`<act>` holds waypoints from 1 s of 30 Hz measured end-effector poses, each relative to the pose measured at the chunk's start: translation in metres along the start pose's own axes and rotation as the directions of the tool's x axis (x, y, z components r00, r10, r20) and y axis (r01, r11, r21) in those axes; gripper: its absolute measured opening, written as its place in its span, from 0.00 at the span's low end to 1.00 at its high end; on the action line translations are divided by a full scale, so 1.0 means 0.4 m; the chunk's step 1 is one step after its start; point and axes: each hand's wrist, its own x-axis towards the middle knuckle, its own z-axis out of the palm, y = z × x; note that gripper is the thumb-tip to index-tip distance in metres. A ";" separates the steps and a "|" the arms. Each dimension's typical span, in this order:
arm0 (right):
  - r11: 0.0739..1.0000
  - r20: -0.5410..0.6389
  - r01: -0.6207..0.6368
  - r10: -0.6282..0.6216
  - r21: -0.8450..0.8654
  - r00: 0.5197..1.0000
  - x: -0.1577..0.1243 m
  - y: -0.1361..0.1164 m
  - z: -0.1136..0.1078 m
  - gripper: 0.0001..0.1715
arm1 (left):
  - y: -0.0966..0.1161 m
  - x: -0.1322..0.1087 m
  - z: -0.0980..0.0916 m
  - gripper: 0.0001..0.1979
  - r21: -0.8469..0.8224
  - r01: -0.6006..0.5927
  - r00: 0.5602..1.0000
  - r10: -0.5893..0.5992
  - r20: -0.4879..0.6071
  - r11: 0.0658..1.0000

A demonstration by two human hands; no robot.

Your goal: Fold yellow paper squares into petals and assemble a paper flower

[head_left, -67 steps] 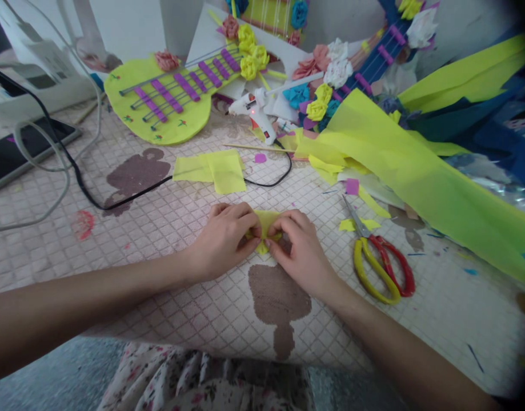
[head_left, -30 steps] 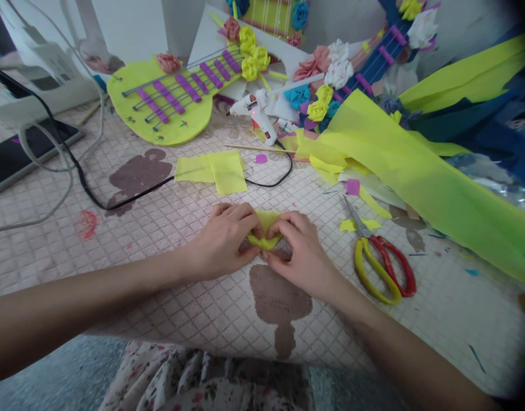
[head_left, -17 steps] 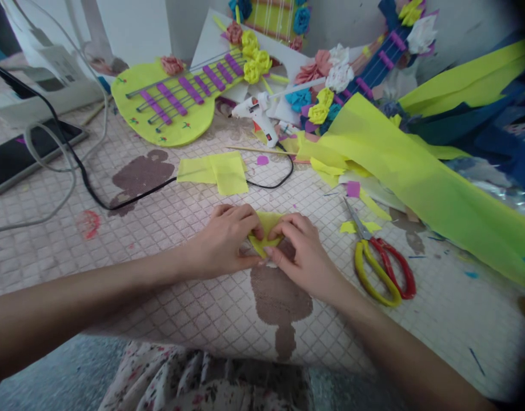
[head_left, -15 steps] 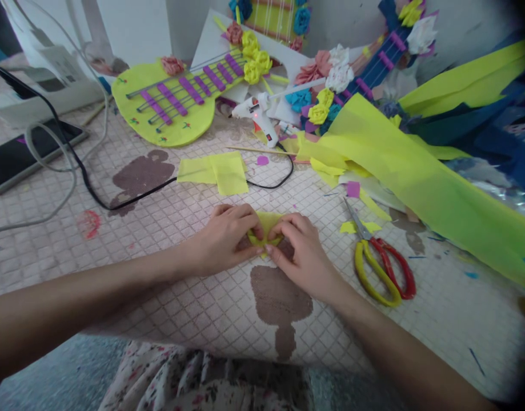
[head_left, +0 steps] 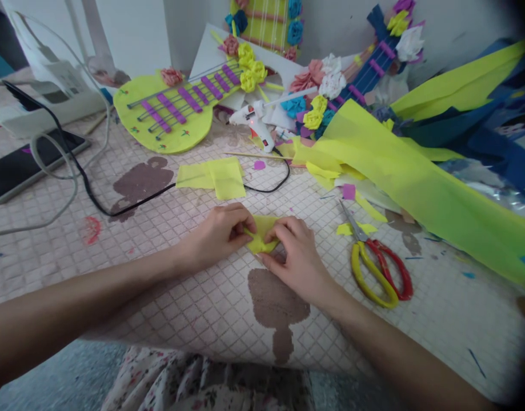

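Note:
A small piece of yellow crepe paper (head_left: 263, 234) is held between my two hands, just above the patterned cloth. My left hand (head_left: 219, 231) pinches its left edge between thumb and fingers. On the other side, my right hand (head_left: 294, 251) has its fingers curled over the right part of the paper, thumb near the bottom edge. The paper looks creased and partly folded; the fingers cover its sides. Beyond my hands lie flat yellow paper pieces (head_left: 228, 178) on top of a black cord. Scissors (head_left: 376, 265) with one yellow and one red handle rest right of my right hand.
A white glue gun (head_left: 256, 123) stands behind, its cord trailing left. Farther back are a yellow paper guitar (head_left: 163, 140) and a blue paper guitar (head_left: 369, 80) with paper flowers. A long yellow sheet (head_left: 412, 171) spreads at right. A phone (head_left: 26, 165) lies left.
My left hand has drawn slightly away from my right, and the thumbs have separated. More of the yellow paper shows between the hands. The view has shifted slightly.

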 end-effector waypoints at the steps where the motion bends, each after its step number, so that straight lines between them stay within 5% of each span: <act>1: 1.000 -0.004 0.002 -0.002 0.000 1.000 0.000 0.000 0.001 0.11 | 0.004 -0.001 -0.001 0.04 0.007 -0.005 1.000 0.005 -0.018 1.000; 7: 1.000 -0.009 0.017 -0.017 0.021 1.000 0.003 0.006 -0.003 0.10 | 0.030 -0.008 0.012 0.05 0.112 -0.142 0.988 0.133 0.084 0.984; 13: 0.974 -0.005 0.049 -0.049 0.220 0.999 0.007 0.032 -0.020 0.08 | 0.020 -0.005 0.025 0.04 0.127 -0.105 0.988 0.089 0.123 0.986; 24: 0.955 -0.073 -0.074 0.099 0.288 0.992 0.027 0.069 -0.034 0.08 | 0.029 -0.002 0.017 0.04 0.114 -0.105 0.988 0.090 0.129 0.988; 30: 0.962 -0.092 -0.126 0.153 0.244 0.984 0.057 0.053 -0.034 0.15 | 0.016 0.000 0.021 0.05 -0.159 -0.007 0.994 -0.010 -0.107 0.987</act>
